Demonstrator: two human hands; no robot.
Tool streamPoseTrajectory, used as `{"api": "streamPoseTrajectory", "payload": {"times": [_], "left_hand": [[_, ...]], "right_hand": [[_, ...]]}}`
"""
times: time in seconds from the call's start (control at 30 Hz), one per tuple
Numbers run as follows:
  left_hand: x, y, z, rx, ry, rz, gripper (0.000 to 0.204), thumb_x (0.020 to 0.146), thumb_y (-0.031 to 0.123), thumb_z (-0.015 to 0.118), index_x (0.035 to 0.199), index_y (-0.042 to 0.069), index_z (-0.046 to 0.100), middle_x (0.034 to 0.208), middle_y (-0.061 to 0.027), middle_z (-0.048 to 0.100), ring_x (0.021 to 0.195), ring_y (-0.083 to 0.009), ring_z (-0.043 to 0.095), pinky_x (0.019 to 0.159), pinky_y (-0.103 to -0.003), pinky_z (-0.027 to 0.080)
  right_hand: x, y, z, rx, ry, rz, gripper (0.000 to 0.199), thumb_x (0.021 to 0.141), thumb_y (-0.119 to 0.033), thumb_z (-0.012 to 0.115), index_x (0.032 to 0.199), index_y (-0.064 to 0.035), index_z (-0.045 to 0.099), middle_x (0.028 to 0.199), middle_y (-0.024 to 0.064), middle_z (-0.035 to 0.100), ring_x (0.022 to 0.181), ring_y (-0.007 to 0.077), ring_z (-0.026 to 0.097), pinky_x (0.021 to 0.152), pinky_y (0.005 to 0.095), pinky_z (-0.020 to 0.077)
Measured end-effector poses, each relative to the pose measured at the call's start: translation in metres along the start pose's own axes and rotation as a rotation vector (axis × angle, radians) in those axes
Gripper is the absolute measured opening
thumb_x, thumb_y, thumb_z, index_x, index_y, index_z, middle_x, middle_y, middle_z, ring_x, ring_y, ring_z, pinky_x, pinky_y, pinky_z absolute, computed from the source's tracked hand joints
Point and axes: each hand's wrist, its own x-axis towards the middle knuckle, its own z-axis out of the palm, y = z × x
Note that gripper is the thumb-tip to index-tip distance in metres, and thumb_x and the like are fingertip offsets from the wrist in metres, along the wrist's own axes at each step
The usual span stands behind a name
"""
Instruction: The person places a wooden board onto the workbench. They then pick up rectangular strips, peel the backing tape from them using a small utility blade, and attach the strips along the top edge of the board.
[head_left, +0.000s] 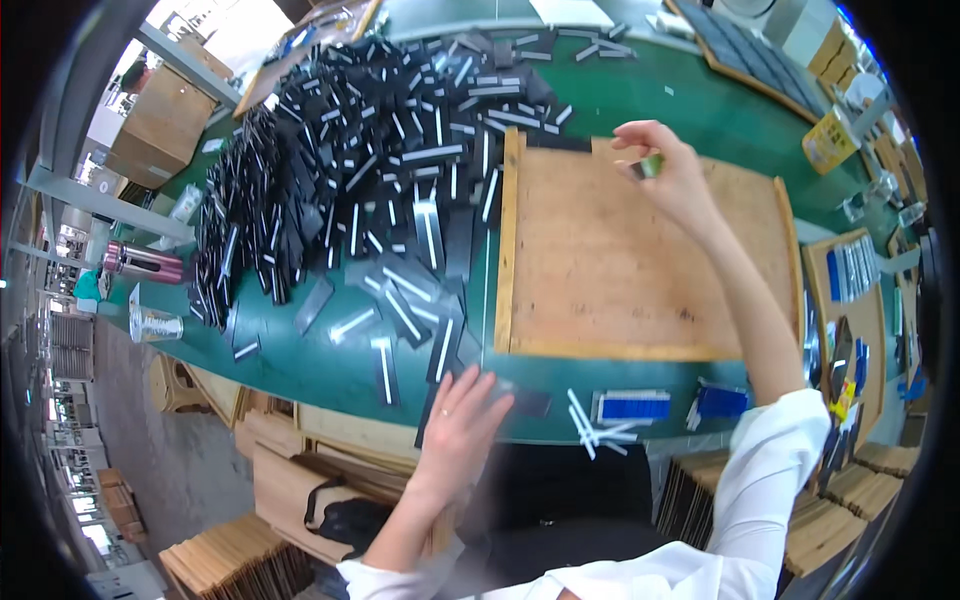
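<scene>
**A:** What lies around the hands?

**B:** A green table (640, 90) carries a big heap of black strips (370, 150), each with a white band, spilling left of a wooden board (610, 270) with a raised edge. Near the front edge sit loose white slips (595, 425) and two stacks of blue pieces (632, 405). A pink flask (140, 262) and a silvery cup (155, 325) stand at the far left. Cardboard sheets (240, 560) are piled below the table.

**A:** Anything hard to read?

**B:** The small green thing (652, 165) in the right hand is mostly covered by fingers; its kind cannot be told. The dark piece (525, 402) beside the left hand is blurred. Trays at the right rim are bent and cut off by the lens.

**A:** And the hands?

**B:** The right hand (670, 175) reaches far over the board's top edge, arm stretched, thumb and fingers pinching the green thing above the wood. The left hand (460, 425) rests flat at the table's near edge, fingers spread slightly and extended, fingertips touching black strips just beside the dark piece.
</scene>
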Motion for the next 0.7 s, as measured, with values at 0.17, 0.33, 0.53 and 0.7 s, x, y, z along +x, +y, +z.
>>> {"api": "streamPoseTrajectory", "payload": {"times": [0.17, 0.33, 0.53, 0.7], "left_hand": [[0.012, -0.007, -0.011, -0.087, -0.058, 0.08, 0.036, 0.078, 0.007, 0.075, 0.113, 0.006, 0.069, 0.126, -0.0128, 0.061, 0.125, -0.0338, 0.053, 0.107, -0.049, 0.04], [0.018, -0.004, -0.005, -0.016, -0.163, 0.205, 0.032, 0.08, 0.006, 0.07, 0.112, 0.004, 0.067, 0.12, -0.0102, 0.064, 0.122, -0.0299, 0.056, 0.105, -0.046, 0.044], [0.014, 0.004, -0.007, 0.041, -0.078, 0.296, 0.032, 0.077, 0.006, 0.065, 0.109, 0.003, 0.067, 0.113, -0.009, 0.066, 0.112, -0.0263, 0.061, 0.101, -0.043, 0.048], [0.008, 0.016, -0.004, 0.03, 0.054, 0.26, 0.034, 0.07, 0.003, 0.065, 0.104, 0.001, 0.069, 0.1, -0.0083, 0.064, 0.098, -0.0267, 0.062, 0.087, -0.04, 0.053]], "right_hand": [[-0.105, -0.106, -0.053, 0.062, -0.463, 0.23, 0.033, 0.074, -0.013, 0.079, 0.104, -0.0071, 0.064, 0.089, 0.0047, 0.065, 0.081, 0.0175, 0.059, 0.075, 0.0294, 0.0466], [-0.186, -0.145, -0.046, -0.4, -0.628, -0.066, 0.086, 0.061, -0.024, 0.086, 0.134, -0.0032, 0.046, 0.103, 0.0089, 0.064, 0.098, 0.0289, 0.056, 0.089, 0.0408, 0.0449], [-0.207, -0.138, -0.019, -0.389, -0.517, -0.041, 0.08, 0.066, -0.01, 0.078, 0.137, 0.0017, 0.043, 0.091, 0.009, 0.06, 0.091, 0.0262, 0.054, 0.083, 0.0381, 0.0422], [-0.2, -0.145, 0.003, -0.293, -0.415, -0.022, 0.08, 0.065, -0.008, 0.078, 0.136, 0.0019, 0.043, 0.094, 0.0117, 0.059, 0.093, 0.0288, 0.054, 0.086, 0.0381, 0.0425]]}}
